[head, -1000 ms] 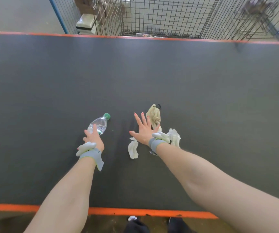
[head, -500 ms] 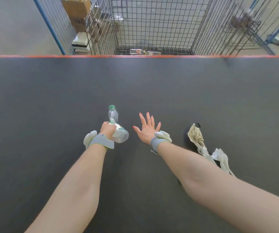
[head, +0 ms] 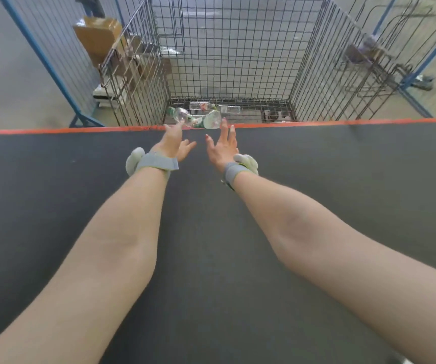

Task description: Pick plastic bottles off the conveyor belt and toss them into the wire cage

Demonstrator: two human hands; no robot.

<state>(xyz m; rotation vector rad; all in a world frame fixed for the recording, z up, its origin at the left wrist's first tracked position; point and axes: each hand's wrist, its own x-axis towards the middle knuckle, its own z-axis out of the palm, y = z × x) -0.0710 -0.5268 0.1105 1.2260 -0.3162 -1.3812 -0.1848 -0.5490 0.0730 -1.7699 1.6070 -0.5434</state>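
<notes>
Both arms stretch out over the dark conveyor belt (head: 54,193) toward its far orange edge. My left hand (head: 173,143) and my right hand (head: 222,145) have their fingers spread and hold nothing. Just beyond the fingertips a clear plastic bottle (head: 198,119) with a green cap hangs in the air, tilted, in front of the wire cage (head: 238,48). On the cage floor lie other clear bottles (head: 227,109).
A cardboard box (head: 98,35) sits on a wire rack left of the cage. A blue metal frame (head: 41,56) stands at the left, and more wire racks (head: 369,64) stand at the right. The orange rim (head: 54,130) bounds the belt's far side.
My left hand lifted the bottle off the belt, swung it forward and let it go; it now flies toward the cage. Both hands reached to the far edge. The rags have left the view.
</notes>
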